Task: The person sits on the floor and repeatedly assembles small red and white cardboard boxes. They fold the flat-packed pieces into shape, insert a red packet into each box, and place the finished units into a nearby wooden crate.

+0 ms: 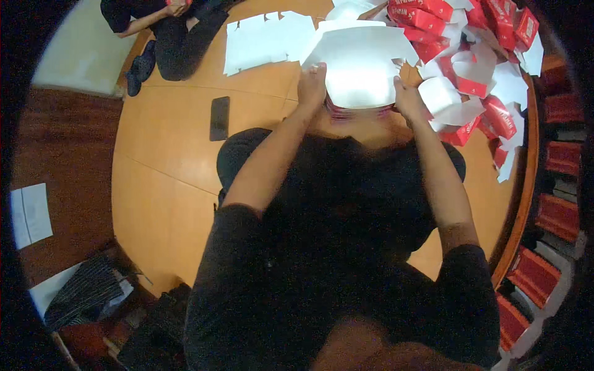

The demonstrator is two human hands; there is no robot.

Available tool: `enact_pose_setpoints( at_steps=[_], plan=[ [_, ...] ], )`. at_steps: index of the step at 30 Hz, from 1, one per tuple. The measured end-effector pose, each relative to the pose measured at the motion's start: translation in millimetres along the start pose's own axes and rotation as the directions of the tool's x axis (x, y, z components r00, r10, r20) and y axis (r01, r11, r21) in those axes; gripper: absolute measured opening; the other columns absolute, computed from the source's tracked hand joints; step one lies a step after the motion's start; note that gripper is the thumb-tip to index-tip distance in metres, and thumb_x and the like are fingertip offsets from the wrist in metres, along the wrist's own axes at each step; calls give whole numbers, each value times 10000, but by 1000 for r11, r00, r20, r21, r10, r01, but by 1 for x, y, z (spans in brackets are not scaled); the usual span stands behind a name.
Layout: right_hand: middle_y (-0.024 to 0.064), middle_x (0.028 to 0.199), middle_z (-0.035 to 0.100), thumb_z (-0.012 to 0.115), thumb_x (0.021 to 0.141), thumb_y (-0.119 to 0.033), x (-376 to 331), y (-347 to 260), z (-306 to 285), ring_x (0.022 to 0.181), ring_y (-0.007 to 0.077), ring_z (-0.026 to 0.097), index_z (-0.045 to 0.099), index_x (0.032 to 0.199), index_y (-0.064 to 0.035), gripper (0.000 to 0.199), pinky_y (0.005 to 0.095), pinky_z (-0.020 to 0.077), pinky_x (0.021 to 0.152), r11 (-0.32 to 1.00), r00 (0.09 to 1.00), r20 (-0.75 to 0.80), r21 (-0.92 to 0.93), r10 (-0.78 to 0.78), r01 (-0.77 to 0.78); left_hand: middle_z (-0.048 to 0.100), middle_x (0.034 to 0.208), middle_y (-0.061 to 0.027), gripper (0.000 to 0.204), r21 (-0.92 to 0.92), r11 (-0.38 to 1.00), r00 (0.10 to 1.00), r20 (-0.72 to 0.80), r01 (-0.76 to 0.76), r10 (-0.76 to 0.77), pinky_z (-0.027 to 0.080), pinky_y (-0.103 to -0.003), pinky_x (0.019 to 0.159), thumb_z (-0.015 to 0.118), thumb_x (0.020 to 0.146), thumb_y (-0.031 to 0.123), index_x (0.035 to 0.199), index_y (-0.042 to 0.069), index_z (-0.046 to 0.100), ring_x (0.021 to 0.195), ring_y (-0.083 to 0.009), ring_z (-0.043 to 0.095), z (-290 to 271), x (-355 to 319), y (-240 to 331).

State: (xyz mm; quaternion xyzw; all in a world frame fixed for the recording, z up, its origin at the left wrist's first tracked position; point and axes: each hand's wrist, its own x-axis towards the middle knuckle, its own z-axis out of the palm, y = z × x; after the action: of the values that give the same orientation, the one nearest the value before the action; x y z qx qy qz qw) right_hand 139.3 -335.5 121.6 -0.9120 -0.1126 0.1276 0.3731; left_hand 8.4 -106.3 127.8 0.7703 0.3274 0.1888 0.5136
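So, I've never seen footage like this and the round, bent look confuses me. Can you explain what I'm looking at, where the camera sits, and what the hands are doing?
There is no machine here: a person works with two bare hands. The single picture comes from a wide fisheye camera worn on the person's head, looking down, which is why straight edges curve and the corners go dark. The dark shape in the middle is the person's own body, with forearms reaching up the picture.

The left hand and right hand each grip a side of a white cardboard box blank, its plain side up. It sits over a round wooden table. On the table lie more flat white blanks, a dark phone, and at the right a heap of red and white boxes. Another person sits at the far edge.
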Motion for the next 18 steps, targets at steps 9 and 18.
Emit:
enact_pose_setpoints(
  at_steps=[9,18],
  plan=[
    [280,1105,645,392,971,-522,-8,-11,18,1072,450,602,672,1131,-45,576,472,457,938,999,998,41,9,-38,37,690,942,-254,664,142,989,998,-25,52,-49,478,-465,820,406,962,545,995,-59,680,886,-397,655,1,36,-22],
    [258,1205,621,412,947,-518,1,-11,19,1163,423,567,642,1218,-82,563,450,414,1014,999,998,47,42,28,-30,667,945,-300,660,153,988,1000,-18,5,-3,453,-502,853,416,958,529,910,-71,686,915,-455,630,2,45,-40]
  ],
)
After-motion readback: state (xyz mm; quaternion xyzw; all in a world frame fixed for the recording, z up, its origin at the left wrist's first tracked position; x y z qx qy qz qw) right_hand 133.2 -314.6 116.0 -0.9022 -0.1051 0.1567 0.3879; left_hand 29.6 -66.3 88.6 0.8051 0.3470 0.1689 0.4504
